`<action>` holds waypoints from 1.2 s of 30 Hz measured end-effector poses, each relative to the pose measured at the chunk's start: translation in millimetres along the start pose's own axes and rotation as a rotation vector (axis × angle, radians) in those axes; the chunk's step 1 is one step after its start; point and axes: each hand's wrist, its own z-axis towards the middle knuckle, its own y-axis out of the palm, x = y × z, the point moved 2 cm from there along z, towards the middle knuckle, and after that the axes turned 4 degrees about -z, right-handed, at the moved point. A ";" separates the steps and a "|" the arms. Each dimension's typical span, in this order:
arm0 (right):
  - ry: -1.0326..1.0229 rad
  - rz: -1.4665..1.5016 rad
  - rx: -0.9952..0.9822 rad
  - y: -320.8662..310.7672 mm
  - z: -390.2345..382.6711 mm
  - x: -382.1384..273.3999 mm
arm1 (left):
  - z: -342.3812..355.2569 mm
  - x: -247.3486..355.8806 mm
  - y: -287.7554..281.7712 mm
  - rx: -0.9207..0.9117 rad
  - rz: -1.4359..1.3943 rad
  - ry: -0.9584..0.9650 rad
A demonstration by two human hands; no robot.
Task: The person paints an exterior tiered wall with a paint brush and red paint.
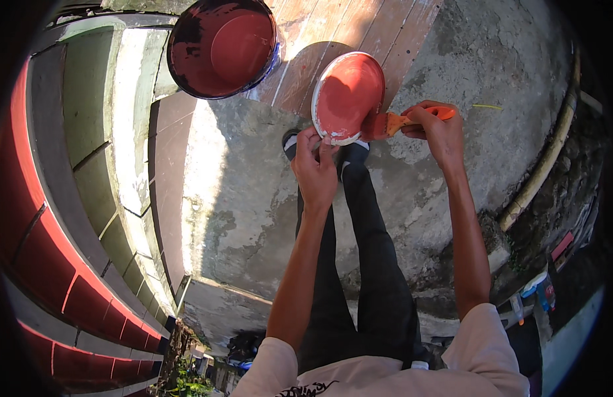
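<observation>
My left hand (315, 165) pinches the near rim of a round white lid (346, 96) whose face is coated in red paint. In my right hand (437, 129) is a paintbrush (400, 124) with an orange handle, my fingers closed around it. Its red-stained bristles touch the lid's right edge, near the bottom. Beyond the lid, to the left, stands a dark bucket (263, 73) with red paint inside and dark streaks on its inner wall.
Wooden boards (406, 40) lie at the far side, partly paint-marked. Grey concrete floor (253, 198) surrounds my feet. A stepped, tiled wall in red, green and white (124, 132) curves along the left. A bamboo pole (551, 159) lies at the right, by rough stones.
</observation>
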 end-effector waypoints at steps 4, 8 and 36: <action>0.088 0.098 -0.010 -2.8 1.5 6.1 | 0.7 0.7 -0.5 -0.005 -0.009 -0.015; 0.165 0.177 -0.021 -4.8 5.7 16.6 | 1.5 1.4 -1.9 -0.011 -0.011 -0.015; 0.329 1.178 -0.138 -52.4 -93.5 98.0 | -38.2 -43.7 -87.2 0.082 -0.037 -0.447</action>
